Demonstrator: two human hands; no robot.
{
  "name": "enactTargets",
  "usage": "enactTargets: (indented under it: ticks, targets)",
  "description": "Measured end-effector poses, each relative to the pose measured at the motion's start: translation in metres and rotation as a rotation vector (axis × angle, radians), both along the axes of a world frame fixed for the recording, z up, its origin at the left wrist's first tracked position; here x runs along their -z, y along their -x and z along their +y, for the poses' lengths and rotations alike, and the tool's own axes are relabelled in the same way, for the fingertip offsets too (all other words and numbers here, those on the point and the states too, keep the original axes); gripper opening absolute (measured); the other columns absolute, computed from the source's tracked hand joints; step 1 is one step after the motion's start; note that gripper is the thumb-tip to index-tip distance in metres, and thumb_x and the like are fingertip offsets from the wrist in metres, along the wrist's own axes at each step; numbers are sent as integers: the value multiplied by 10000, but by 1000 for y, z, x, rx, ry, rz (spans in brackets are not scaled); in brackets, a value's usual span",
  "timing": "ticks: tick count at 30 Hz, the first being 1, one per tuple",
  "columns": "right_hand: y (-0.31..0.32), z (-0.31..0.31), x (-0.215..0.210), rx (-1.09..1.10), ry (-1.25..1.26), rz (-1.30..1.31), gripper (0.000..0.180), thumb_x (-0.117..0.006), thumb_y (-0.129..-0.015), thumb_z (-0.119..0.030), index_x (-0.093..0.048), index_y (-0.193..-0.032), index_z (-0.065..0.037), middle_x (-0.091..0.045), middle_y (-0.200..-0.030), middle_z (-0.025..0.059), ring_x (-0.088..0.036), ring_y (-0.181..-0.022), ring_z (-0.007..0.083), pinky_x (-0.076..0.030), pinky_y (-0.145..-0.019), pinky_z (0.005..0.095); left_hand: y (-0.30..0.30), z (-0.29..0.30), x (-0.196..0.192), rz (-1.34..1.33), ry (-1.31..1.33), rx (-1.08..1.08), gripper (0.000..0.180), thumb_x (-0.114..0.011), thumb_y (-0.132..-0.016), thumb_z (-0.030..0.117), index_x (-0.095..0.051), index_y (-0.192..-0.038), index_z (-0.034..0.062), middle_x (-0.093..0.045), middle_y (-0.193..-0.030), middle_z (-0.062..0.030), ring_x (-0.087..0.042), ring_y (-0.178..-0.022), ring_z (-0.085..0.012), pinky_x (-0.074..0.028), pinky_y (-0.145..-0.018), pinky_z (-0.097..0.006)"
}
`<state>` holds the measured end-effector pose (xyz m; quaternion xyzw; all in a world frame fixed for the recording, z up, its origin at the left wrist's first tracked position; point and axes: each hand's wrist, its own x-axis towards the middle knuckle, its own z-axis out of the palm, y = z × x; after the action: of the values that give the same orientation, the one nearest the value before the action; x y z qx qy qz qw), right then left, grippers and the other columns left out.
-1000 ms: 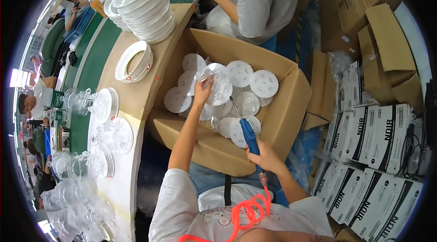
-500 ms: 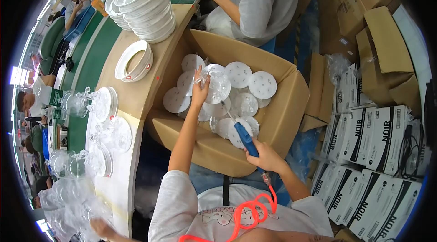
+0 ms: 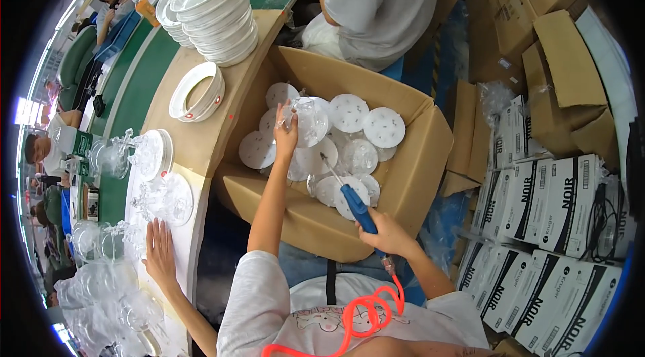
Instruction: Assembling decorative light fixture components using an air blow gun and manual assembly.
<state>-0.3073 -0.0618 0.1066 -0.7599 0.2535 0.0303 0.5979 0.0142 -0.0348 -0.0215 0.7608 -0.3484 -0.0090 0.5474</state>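
My left hand (image 3: 287, 130) grips a clear plastic part with a round base (image 3: 309, 122) by its stem over the open cardboard box (image 3: 289, 216). Closed round the blue handle of an air blow gun (image 3: 358, 206), my right hand (image 3: 390, 233) is at the near side of the box. The gun's thin metal nozzle reaches up and left, its tip near a white disc (image 3: 321, 155) below the held part. A red coiled hose (image 3: 363, 303) runs from the gun across my shirt. Several white perforated discs (image 3: 383, 127) and clear parts lie in the box.
Along the left, a table carries stacked white rings (image 3: 215, 14), a single ring (image 3: 197, 92) and clear parts (image 3: 164, 199). Another person's hand (image 3: 160, 253) lies open there. A seated co-worker (image 3: 383, 8) is beyond the box. White cartons (image 3: 544, 209) stand stacked at right.
The held part has moved slightly left, and the blow gun has shifted a little up and left. The other person's hand at left has come up onto the table edge.
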Motion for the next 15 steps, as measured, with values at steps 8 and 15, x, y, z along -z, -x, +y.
enactTargets:
  ticks: [8, 15]
  targets:
    - [-14, 1, -1, -72, 165, 31, 243, -576, -692, -163, -524, -881, -19, -588, -671, 139, -601, -631, 283, -456, -601, 349, 11, -7, -7, 166, 167, -15, 355, -543, -829, 61, -493, -1179, 24, -502, -1161, -154, -447, -1140, -292, -339, -955, -342]
    - [-21, 14, 6, -166, 149, 22, 239, -581, -700, -164, -521, -880, -19, -589, -671, 127, -602, -623, 267, -458, -598, 338, -3, 2, 8, 79, 86, -24, 348, -544, -818, 77, -497, -1157, 16, -321, -1334, -178, -371, -1196, -323, -304, -986, -364]
